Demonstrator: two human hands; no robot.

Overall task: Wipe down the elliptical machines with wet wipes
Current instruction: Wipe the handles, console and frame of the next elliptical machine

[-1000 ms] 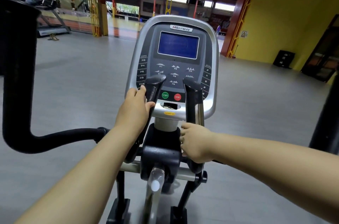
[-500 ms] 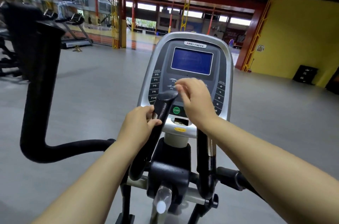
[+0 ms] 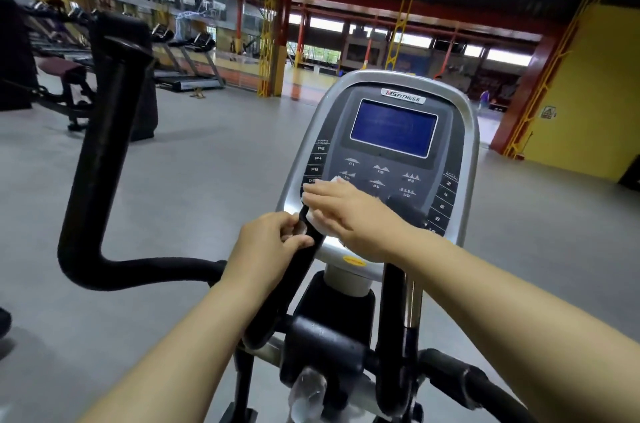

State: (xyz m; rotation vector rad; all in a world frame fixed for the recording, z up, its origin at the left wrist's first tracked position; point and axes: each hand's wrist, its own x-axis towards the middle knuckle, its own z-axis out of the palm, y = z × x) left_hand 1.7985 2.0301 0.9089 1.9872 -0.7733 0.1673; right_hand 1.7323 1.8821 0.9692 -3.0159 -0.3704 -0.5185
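Nearest, low on the elliptical's column, sits what looks like a clear bottle (image 3: 308,391), blurred. Above it the left hand (image 3: 266,246) is curled around the top of the black left handgrip (image 3: 298,277), thumb across its front. Just beyond, the right hand (image 3: 349,211) lies with its fingers stretched flat, pressing a white wet wipe (image 3: 319,220) against the lower left of the console (image 3: 460,159), beside the P8 button. The blue screen (image 3: 393,127) is above. A long black swing handle (image 3: 104,159) rises on the left, with treadmills (image 3: 187,59) far behind
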